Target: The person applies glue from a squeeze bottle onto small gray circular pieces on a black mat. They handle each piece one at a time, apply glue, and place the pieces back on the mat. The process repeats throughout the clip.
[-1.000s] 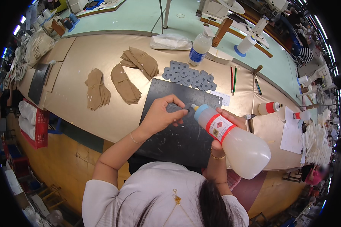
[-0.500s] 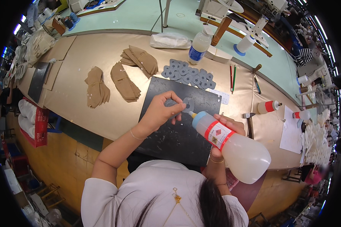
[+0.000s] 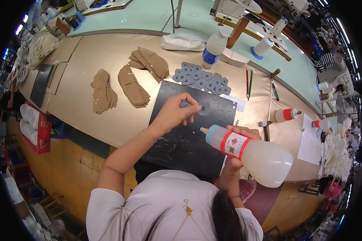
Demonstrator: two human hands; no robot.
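Over the black board [image 3: 177,150], my left hand [image 3: 175,114] is closed, pinching small grey cut pieces [image 3: 185,104] that its fingers partly hide. One dark-centred grey piece [image 3: 204,107] shows just past the fingertips; whether they grip it is unclear. My right hand [image 3: 250,133] is wrapped round a squeeze bottle [image 3: 267,161] of cloudy whitish liquid with a red-edged label. The bottle lies tilted, its narrow yellowish nozzle pointing left toward the left hand and apart from the grey piece. Beyond the board lies a pile of similar grey pieces [image 3: 203,79].
Bundles of brown cut pieces [image 3: 133,86] lie left of the board. Behind the grey pile stands a blue-labelled bottle [image 3: 214,50]. To the right are pencils [image 3: 251,84], a hammer [image 3: 265,124], a smaller red-labelled bottle [image 3: 286,115] and a paper sheet [image 3: 307,140].
The bottle has drawn slightly right, and its nozzle has come away from the grey piece. My left hand has shifted a little, its fingertips now partly over that piece.
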